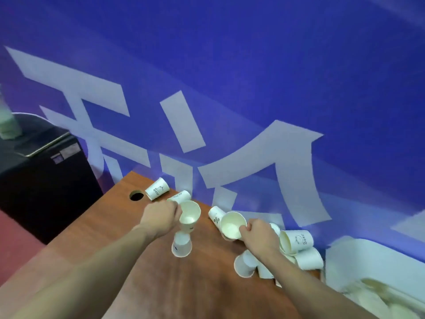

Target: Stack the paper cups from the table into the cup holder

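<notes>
Blue wall (253,77) w/ white lettering behind wooden counter (142,261). Left hand (161,217) grips upright cup (189,214) above counter; right hand (259,233) pinches rim of tilted cup (231,225). Other cups lie scattered.

- Left forearm (92,268): bare up to the picture's edge; no sleeve in view.
- Right forearm (305,279): bare likewise.
- Left hand (161,217): ungloved; no watch or band at the wrist.
- Right hand (259,236): ungloved; wrist unadorned.
</notes>
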### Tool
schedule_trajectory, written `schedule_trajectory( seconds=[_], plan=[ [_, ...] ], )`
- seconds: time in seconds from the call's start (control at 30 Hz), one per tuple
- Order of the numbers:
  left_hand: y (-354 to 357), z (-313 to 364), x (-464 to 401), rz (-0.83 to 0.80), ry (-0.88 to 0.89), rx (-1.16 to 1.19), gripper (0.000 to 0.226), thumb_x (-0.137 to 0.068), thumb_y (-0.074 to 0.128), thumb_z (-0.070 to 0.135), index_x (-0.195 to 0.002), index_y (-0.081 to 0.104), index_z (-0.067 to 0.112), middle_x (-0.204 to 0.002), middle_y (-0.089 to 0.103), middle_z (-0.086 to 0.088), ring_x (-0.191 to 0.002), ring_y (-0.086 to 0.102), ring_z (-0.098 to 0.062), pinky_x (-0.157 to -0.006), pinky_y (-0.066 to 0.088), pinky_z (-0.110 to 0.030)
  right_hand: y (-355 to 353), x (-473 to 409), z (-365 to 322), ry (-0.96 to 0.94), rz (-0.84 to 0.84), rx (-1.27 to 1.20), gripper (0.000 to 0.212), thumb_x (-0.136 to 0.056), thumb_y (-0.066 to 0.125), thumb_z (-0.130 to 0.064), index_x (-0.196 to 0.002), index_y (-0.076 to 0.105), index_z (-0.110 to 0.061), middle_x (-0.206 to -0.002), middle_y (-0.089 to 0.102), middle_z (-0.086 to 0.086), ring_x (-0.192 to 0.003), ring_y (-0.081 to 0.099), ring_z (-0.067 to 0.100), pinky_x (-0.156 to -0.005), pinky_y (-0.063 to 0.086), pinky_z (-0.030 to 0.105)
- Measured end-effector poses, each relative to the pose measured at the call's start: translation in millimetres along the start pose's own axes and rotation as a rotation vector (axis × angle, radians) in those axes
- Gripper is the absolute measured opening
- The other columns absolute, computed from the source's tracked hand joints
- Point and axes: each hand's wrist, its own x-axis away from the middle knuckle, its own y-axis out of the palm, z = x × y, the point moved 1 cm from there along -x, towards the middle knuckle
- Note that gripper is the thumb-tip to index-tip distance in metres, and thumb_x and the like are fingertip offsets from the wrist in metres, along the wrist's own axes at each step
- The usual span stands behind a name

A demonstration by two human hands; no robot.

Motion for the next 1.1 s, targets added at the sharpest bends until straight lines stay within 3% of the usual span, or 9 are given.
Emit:
schedule_trajectory(
  seconds=[0.1, 0.33, 0.57, 0.73, 0.83, 1.0, 1.1],
  plan=[
    [-9.0, 45.5, 24.8, -0.079, 0.103, 0.022, 0.036, -0.098, 0.029, 0.043, -0.076, 0.049, 0.023, -0.081, 0.057, 0.0, -0.071, 0.054, -0.023, -0.061, 0.038, -0.031, -19.8, 32.2, 42.7, 0.055, 0.052, -0.049, 0.025, -0.084, 0.046, -0.034, -0.063, 0.045, -0.02, -0.066, 0.056, -0.002, -0.067, 0.057, 0.02, -0.056, 0.038, 0.03],
    [-9.4, 162.8, 72.8, -0.117, 0.297, 0.032, 0.034, -0.098, 0.033, 0.042, -0.078, 0.052, 0.021, -0.096, 0.067, -0.006, -0.086, 0.062, -0.028, -0.064, 0.036, -0.032, -69.4, 95.3, 146.9, 0.2, 0.134, -0.073, 0.029, -0.083, 0.047, -0.035, -0.059, 0.043, -0.019, -0.068, 0.055, 0.0, -0.067, 0.054, 0.022, -0.059, 0.043, 0.032],
    [-1.4, 290.8, 111.8, -0.176, 0.461, 0.075, 0.037, -0.096, 0.034, 0.039, -0.065, 0.043, 0.02, -0.084, 0.065, -0.007, -0.081, 0.06, -0.028, -0.067, 0.042, -0.034, -113.4, 153.6, 246.3, 0.312, 0.202, -0.111, 0.031, -0.084, 0.05, -0.033, -0.06, 0.042, -0.016, -0.064, 0.051, 0.001, -0.066, 0.052, 0.026, -0.055, 0.036, 0.031],
    [10.0, 368.2, 135.3, -0.222, 0.512, 0.108, 0.037, -0.095, 0.037, 0.038, -0.064, 0.045, 0.019, -0.077, 0.062, -0.004, -0.075, 0.059, -0.025, -0.059, 0.036, -0.031, -135.5, 190.3, 311.0, 0.424, 0.235, -0.169, 0.032, -0.082, 0.051, -0.031, -0.056, 0.038, -0.017, -0.06, 0.046, 0.0, -0.061, 0.046, 0.025, -0.055, 0.037, 0.032],
    [14.5, 414.3, 149.1, -0.26, 0.509, 0.181, 0.038, -0.093, 0.041, 0.037, -0.059, 0.042, 0.018, -0.07, 0.057, -0.002, -0.07, 0.054, -0.023, -0.057, 0.034, -0.031, -147.8, 209.6, 347.0, 0.495, 0.267, -0.191, 0.032, -0.082, 0.052, -0.032, -0.056, 0.041, -0.016, -0.065, 0.053, 0.003, -0.067, 0.052, 0.027, -0.057, 0.039, 0.032],
    [30.1, 483.3, 180.9, -0.312, 0.493, 0.243, 0.035, -0.088, 0.045, 0.037, -0.06, 0.047, 0.016, -0.068, 0.06, -0.001, -0.068, 0.058, -0.022, -0.061, 0.043, -0.031, -161.5, 237.0, 408.1, 0.607, 0.303, -0.201, 0.03, -0.082, 0.052, -0.034, -0.059, 0.045, -0.016, -0.066, 0.054, 0.001, -0.064, 0.052, 0.026, -0.055, 0.038, 0.03],
    [41.4, 512.2, 192.8, -0.333, 0.437, 0.303, 0.038, -0.087, 0.047, 0.032, -0.053, 0.039, 0.016, -0.054, 0.046, 0.001, -0.054, 0.044, -0.019, -0.053, 0.034, -0.029, -167.3, 247.0, 438.4, 0.659, 0.341, -0.242, 0.032, -0.083, 0.052, -0.033, -0.058, 0.045, -0.015, -0.062, 0.053, 0.001, -0.06, 0.049, 0.025, -0.055, 0.039, 0.03]
  ],
)
